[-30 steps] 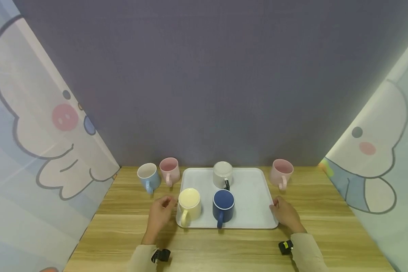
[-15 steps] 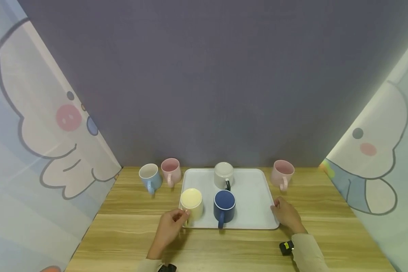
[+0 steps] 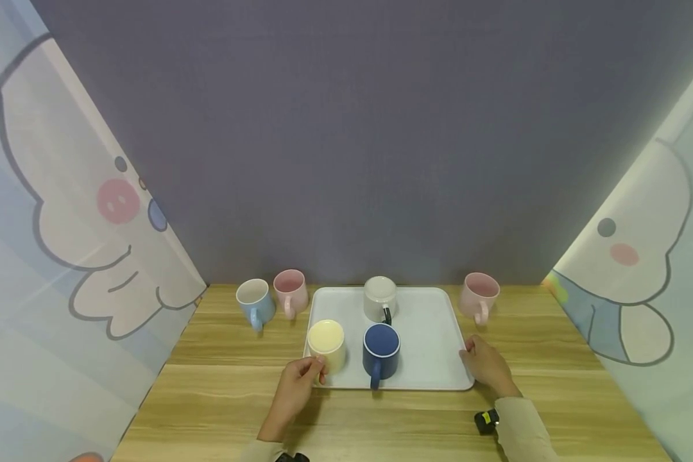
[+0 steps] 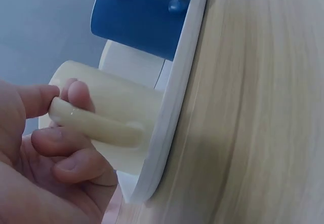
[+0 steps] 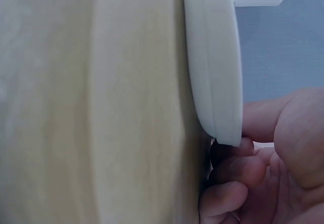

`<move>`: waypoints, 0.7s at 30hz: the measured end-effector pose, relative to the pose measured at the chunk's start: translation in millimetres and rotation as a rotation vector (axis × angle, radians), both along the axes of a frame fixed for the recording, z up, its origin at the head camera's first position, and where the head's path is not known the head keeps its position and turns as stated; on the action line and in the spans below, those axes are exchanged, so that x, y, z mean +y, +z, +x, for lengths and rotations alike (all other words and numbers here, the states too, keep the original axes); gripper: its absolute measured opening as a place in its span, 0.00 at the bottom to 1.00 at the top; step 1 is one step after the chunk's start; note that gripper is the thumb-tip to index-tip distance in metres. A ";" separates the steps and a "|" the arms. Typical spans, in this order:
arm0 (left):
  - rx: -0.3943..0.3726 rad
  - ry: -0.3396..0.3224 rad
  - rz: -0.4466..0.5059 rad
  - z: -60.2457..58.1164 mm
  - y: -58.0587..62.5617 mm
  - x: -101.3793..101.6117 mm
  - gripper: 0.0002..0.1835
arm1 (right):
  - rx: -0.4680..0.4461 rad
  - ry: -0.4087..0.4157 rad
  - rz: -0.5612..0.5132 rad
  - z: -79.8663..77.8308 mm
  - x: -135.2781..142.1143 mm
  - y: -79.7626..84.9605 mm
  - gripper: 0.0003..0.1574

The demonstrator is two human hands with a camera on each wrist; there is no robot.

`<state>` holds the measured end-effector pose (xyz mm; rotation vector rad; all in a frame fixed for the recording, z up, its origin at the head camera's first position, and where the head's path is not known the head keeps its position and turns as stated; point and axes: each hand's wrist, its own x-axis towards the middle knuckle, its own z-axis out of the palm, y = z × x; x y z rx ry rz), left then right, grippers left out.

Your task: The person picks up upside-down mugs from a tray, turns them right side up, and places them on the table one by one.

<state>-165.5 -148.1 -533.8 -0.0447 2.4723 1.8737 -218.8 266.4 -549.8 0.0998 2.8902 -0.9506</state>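
My left hand (image 3: 296,385) pinches the handle (image 4: 96,124) of a yellow mug (image 3: 330,343), thumb at the handle's upper end and a fingertip behind it. The mug stands at the front left of a white tray (image 3: 430,350). On the opposite side, my right hand (image 3: 487,366) grips the tray's right edge, its thumb above the rim and curled fingers under it. Beside the yellow mug is a dark blue mug (image 3: 381,353), and a white mug (image 3: 379,298) with a black-marked handle stands behind. These three appear upside down, flat bases up.
Left of the tray, a light blue mug (image 3: 255,301) and a pink mug (image 3: 290,292) stand upright on the wooden table (image 3: 208,398). Another upright pink mug (image 3: 479,295) is right of the tray. A grey backdrop (image 3: 346,141) rises behind, with printed cloth (image 3: 75,244) at the sides.
My left hand has moved right and toward the front, from beside the tray's left edge to the yellow mug's handle, which it now holds. The right hand keeps its place on the tray.
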 end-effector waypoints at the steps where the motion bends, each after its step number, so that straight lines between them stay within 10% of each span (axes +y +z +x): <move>1: 0.000 0.003 0.009 -0.4 -0.6 0.2 0.22 | -0.003 -0.001 -0.001 -0.2 -0.1 0.1 0.13; 21: 0.028 0.115 0.021 -2.3 9.2 4.2 0.22 | -0.005 0.002 -0.004 0.3 0.5 -0.5 0.12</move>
